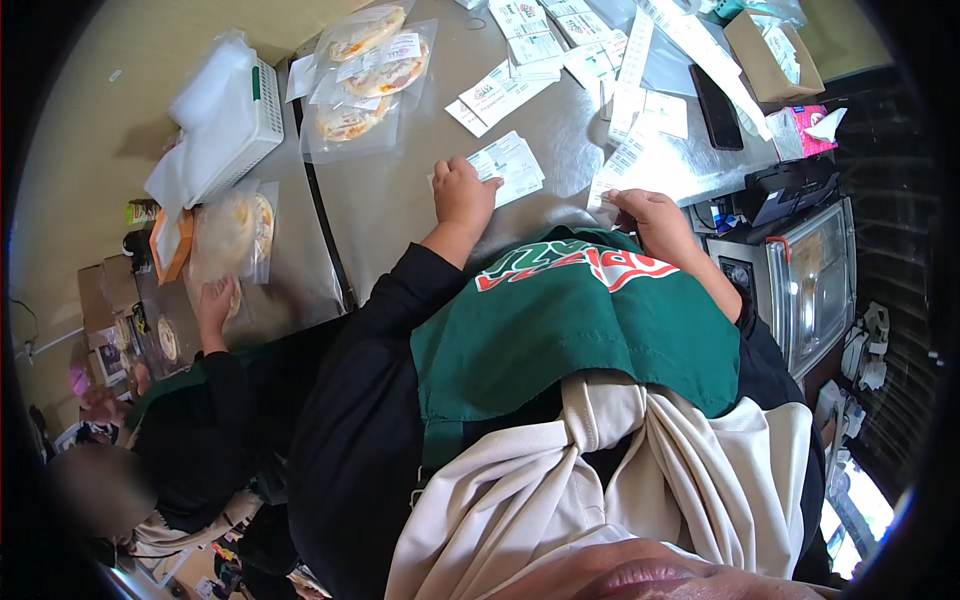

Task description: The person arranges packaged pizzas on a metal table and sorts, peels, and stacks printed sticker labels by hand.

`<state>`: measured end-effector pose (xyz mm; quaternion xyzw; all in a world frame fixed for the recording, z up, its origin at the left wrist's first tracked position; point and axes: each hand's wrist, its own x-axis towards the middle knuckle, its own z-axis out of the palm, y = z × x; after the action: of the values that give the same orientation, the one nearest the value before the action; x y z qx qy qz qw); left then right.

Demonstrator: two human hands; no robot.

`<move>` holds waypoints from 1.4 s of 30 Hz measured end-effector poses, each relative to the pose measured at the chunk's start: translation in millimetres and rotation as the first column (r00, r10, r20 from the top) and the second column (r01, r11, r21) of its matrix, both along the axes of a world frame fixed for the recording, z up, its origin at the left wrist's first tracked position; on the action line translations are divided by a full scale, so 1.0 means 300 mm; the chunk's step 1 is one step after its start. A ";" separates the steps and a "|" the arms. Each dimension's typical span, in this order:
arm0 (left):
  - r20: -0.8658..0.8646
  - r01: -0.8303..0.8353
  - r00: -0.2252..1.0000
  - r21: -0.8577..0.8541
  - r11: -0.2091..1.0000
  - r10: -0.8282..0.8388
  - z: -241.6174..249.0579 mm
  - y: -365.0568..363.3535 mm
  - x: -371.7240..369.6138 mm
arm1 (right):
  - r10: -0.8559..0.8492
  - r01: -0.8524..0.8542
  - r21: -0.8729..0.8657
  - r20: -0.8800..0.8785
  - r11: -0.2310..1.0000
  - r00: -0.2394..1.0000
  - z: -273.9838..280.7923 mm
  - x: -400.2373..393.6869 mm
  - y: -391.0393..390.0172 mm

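My left hand (465,197) is closed at the left edge of a small stack of printed white labels (515,168), its thumb lying over them. On the right, my right hand (650,222) pinches the near end of a long strip of printed labels (625,158), which runs away from me over the steel table (400,205). Further back lie more label piles (495,95) with green and red print. Part of the strip's near end is hidden by my fingers.
Bagged pizzas (385,75) lie at the back left, near a white plastic basket (262,120). A black phone (716,108), a cardboard box (772,55) and a pink tissue pack (803,132) are at the right. On the left, a co-worker's hand (217,305) is by another bagged pizza.
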<state>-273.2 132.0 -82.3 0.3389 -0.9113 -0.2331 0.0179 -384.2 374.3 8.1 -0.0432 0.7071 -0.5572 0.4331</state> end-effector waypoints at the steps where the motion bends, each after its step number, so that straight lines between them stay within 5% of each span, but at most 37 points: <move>1: -0.028 -0.014 0.999 0.048 0.999 0.016 0.002 -0.013 0.002 | 0.011 -0.011 0.005 -0.007 1.000 1.000 0.002 -0.002 -0.001; 5: -0.049 0.063 0.997 0.165 0.984 -0.055 0.016 -0.081 0.017 | 0.059 -0.059 0.001 -0.056 0.998 0.997 -0.006 -0.018 0.009; 8: 0.099 0.113 0.990 -0.177 0.978 -0.097 0.166 -0.049 0.033 | 0.083 -0.081 0.018 -0.091 0.997 0.992 -0.011 -0.027 0.017; 11: 0.301 0.219 0.943 -0.242 0.945 -0.142 0.173 -0.082 0.050 | 0.130 -0.127 0.028 -0.149 0.992 0.980 -0.023 -0.035 0.025; 13: 0.216 0.155 0.971 -0.235 0.960 -0.104 0.162 -0.094 0.053 | 0.190 -0.195 0.011 -0.273 0.981 0.943 -0.025 -0.032 0.034; 16: 0.104 0.097 0.991 -0.157 0.983 -0.082 0.120 -0.127 0.057 | 0.106 -0.104 0.027 -0.110 0.994 0.988 -0.010 -0.034 0.023; 23: -0.112 0.053 0.991 -0.183 0.982 -0.075 0.058 -0.164 0.083 | 0.102 -0.099 0.028 -0.136 0.995 0.985 -0.006 -0.034 0.034; 26: -0.206 0.042 0.978 0.064 0.997 -0.028 0.079 -0.207 0.086 | 0.103 -0.102 0.009 -0.152 0.995 0.983 -0.026 -0.040 0.050; 27: -0.259 -0.011 0.962 0.275 0.961 0.085 0.104 -0.214 0.079 | 0.085 -0.087 -0.002 -0.152 0.996 0.985 -0.028 -0.038 0.054; 30: -0.325 -0.061 0.842 0.736 0.675 0.431 0.179 -0.230 0.036 | 0.014 -0.017 -0.028 -0.122 0.999 0.992 -0.036 -0.032 0.063; 34: -0.323 -0.132 0.901 0.433 0.892 0.290 0.232 -0.263 -0.084 | -0.067 0.063 -0.122 -0.030 0.991 0.997 -0.055 -0.033 0.067; 37: -0.019 -0.123 0.992 0.058 0.991 0.124 0.216 -0.282 -0.217 | -0.089 0.086 -0.138 -0.011 0.987 0.996 -0.032 -0.028 0.062; 42: 0.064 0.015 0.998 -0.059 0.998 -0.011 0.101 -0.277 -0.373 | -0.084 0.081 -0.130 -0.010 0.988 0.996 -0.007 -0.019 0.071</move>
<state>-385.2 48.8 -52.1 0.3396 -0.9201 -0.1950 -0.0024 -390.0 395.7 6.1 -0.0463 0.6740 -0.6191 0.4004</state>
